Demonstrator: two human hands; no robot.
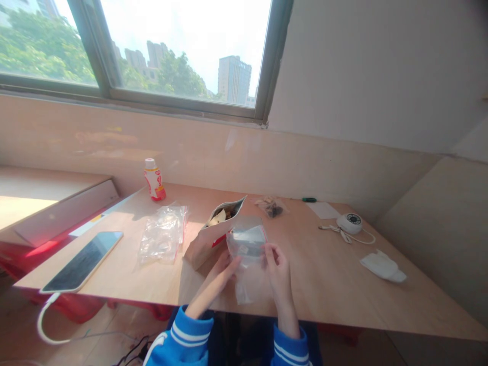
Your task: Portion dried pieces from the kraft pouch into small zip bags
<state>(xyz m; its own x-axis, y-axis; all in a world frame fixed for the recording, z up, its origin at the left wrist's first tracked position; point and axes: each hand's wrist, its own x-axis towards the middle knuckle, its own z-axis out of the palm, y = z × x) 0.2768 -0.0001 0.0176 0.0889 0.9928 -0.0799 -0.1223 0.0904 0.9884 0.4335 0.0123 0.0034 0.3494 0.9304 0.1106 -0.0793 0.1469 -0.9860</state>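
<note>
My left hand (221,272) and my right hand (277,267) pinch the two sides of a small clear zip bag (247,244) held upright over the near edge of the wooden table (328,284). Just behind the bag lies an open brown paper pouch (208,238) tilted on its side, with pale pieces showing in its mouth. Both hands have their fingers closed on the plastic.
A stack of clear zip bags (163,235) lies left of the pouch. A phone (84,260) with a white cable rests at the table's left end. A small red and white bottle (154,179), a small filled bag (271,207), a white round device (349,222) and a tissue (382,266) lie further off.
</note>
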